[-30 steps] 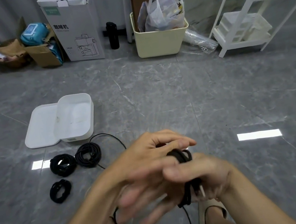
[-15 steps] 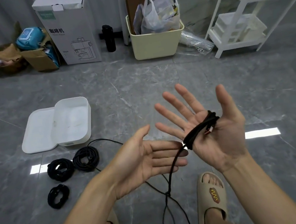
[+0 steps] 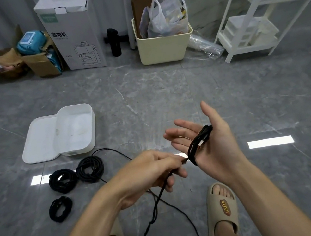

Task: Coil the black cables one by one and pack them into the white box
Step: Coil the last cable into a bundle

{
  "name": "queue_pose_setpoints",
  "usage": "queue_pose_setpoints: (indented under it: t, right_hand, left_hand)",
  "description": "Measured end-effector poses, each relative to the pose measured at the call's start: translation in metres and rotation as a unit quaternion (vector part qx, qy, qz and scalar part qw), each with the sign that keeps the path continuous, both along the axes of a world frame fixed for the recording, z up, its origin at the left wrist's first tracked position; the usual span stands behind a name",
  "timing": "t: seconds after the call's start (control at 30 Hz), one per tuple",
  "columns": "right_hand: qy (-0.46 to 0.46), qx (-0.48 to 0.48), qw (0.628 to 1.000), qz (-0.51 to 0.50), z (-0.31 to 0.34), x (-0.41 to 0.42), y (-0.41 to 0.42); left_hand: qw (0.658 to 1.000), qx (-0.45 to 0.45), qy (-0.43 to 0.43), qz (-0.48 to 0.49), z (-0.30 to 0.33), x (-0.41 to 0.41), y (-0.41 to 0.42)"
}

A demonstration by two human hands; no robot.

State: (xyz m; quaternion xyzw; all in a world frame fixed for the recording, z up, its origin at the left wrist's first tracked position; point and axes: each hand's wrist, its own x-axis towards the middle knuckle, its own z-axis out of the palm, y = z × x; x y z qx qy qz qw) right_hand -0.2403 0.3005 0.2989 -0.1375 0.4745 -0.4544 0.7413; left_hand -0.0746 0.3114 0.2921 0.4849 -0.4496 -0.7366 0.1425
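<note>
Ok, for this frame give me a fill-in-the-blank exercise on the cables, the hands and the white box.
1. The black cable being coiled is wound around the open ____ hand.
2. The left hand pinches the cable's loose length between its ____.
3. ____ finished black cable coils lie on the grey floor near the box.
4. The white plastic box sits open, its lid lying on its ____ side.

Missing words: right; fingers; three; left
</note>
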Motion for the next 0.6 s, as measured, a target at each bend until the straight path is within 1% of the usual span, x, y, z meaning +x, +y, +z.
queue_pose_setpoints:
  t: [0.13,0.17,0.2,0.23,0.27,0.33,0.37,0.43,0.53,0.6]
  right_hand:
    - [0.125,-0.02,0.991,0.038,-0.008,0.002,0.0]
    - [0.167,-0.027,0.984,0.064,-0.01,0.003,0.001]
    - [0.225,-0.041,0.968,0.103,-0.011,0.003,0.003]
    - [0.287,-0.06,0.943,0.156,-0.012,0.004,0.005]
    - [0.341,-0.08,0.91,0.221,-0.012,0.004,0.008]
    - [0.398,-0.125,0.843,0.34,-0.008,0.006,0.014]
    - [0.403,-0.143,0.817,0.388,-0.006,0.008,0.016]
    - [0.391,-0.137,0.781,0.467,0.0,0.008,0.018]
    - [0.325,-0.106,0.762,0.55,0.009,0.006,0.02]
    - [0.274,-0.101,0.753,0.59,0.01,0.005,0.021]
  left_hand:
    - [0.994,-0.072,-0.063,-0.044,0.005,0.003,0.002]
    - [0.991,-0.094,-0.08,-0.054,0.006,0.004,0.001]
    - [0.986,-0.123,-0.097,-0.063,0.007,0.005,0.0]
    - [0.98,-0.151,-0.11,-0.07,0.008,0.006,0.0]
    - [0.975,-0.176,-0.116,-0.075,0.008,0.008,-0.001]
    - [0.97,-0.201,-0.109,-0.087,0.01,0.014,-0.004]
    - [0.969,-0.204,-0.102,-0.098,0.011,0.017,-0.005]
    - [0.965,-0.209,-0.094,-0.123,0.011,0.023,-0.006]
    - [0.965,-0.22,-0.075,-0.119,0.014,0.029,-0.008]
    - [0.972,-0.21,-0.039,-0.101,0.019,0.029,-0.009]
